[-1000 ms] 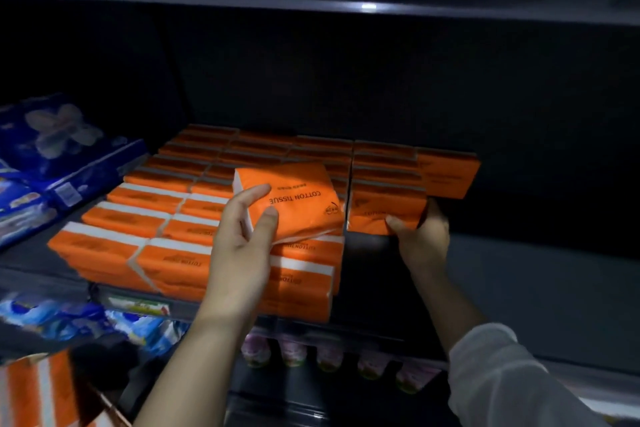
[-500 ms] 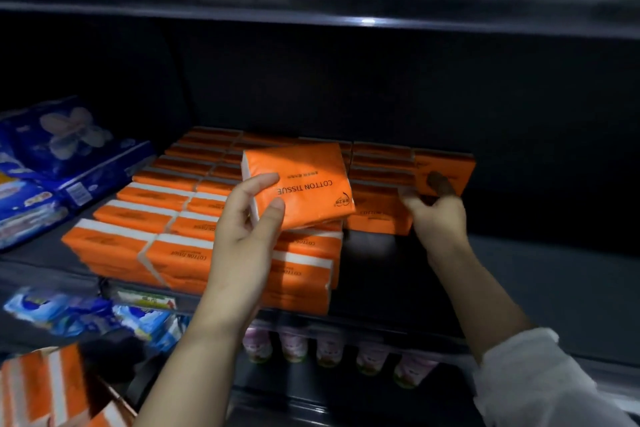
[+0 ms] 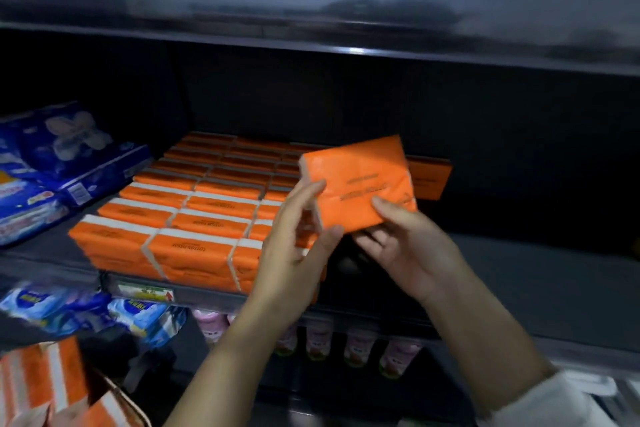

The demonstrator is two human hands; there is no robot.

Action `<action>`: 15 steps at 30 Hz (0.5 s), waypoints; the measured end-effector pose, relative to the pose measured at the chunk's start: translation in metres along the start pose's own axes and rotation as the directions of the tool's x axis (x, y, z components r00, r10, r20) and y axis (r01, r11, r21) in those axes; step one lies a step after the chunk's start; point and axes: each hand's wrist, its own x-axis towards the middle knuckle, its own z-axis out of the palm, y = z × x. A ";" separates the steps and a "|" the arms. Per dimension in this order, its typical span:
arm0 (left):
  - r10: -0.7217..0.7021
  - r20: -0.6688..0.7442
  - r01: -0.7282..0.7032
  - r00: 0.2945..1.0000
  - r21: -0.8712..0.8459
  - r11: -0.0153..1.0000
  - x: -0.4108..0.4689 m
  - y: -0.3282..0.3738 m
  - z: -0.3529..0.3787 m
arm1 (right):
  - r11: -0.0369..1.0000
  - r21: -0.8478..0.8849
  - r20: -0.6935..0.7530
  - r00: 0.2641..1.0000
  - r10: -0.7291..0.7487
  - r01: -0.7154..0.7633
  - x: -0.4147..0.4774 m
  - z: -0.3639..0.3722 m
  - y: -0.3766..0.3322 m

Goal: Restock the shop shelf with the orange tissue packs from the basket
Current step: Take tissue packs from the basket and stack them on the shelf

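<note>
I hold one orange tissue pack [image 3: 360,184] with both hands, tilted, in front of the shelf's open right part. My left hand [image 3: 298,243] grips its lower left corner, thumb beneath and fingers against the left edge. My right hand [image 3: 408,243] pinches its lower right edge, thumb on the printed face. Stacked rows of orange tissue packs [image 3: 194,218] fill the dark shelf [image 3: 519,274] to the left and behind. At the bottom left, the basket [image 3: 121,399] contains more orange packs [image 3: 41,381].
Blue wrapped packs [image 3: 69,156] lie on the shelf left of the orange stacks. The upper shelf board [image 3: 311,10] hangs overhead. Below are pink bottles [image 3: 356,347], blue packets [image 3: 138,315] and a price tag [image 3: 145,293] on the shelf's front edge.
The held pack has travelled right and tilted. My right hand left the back stack and took hold of the pack's lower right edge. The view has tilted upward.
</note>
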 end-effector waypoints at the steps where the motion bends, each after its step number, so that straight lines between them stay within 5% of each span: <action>1: -0.007 0.022 0.005 1.000 0.096 0.995 0.000 -0.001 -0.004 | 0.998 0.011 -0.035 0.997 -0.067 0.068 0.002 -0.004 -0.009; 3: -0.026 0.060 0.006 0.998 0.318 0.948 -0.001 -0.004 -0.015 | 0.974 -0.076 -0.133 0.966 -0.221 0.212 0.006 -0.018 -0.026; 6: 0.038 0.159 -0.127 0.987 0.601 0.789 -0.002 -0.018 -0.035 | 0.798 -0.526 -0.255 0.841 -0.477 0.294 0.012 -0.044 -0.044; 8: -0.023 0.222 -0.142 0.975 0.697 0.703 -0.002 -0.028 -0.042 | 0.497 -0.856 -0.234 0.751 -0.617 0.141 0.018 -0.058 -0.047; 10: -0.071 0.255 -0.154 0.964 0.760 0.632 -0.004 -0.037 -0.043 | 0.124 -0.992 -0.092 0.758 -0.646 -0.015 0.024 -0.064 -0.044; 13: -0.082 0.247 -0.155 0.966 0.799 0.581 -0.005 -0.043 -0.038 | -0.302 -0.953 0.126 0.877 -0.464 -0.023 0.033 -0.056 -0.029; 15: -0.075 0.237 -0.151 0.969 0.799 0.583 -0.004 -0.046 -0.037 | -0.454 -0.891 0.198 0.922 -0.334 0.028 0.041 -0.048 -0.019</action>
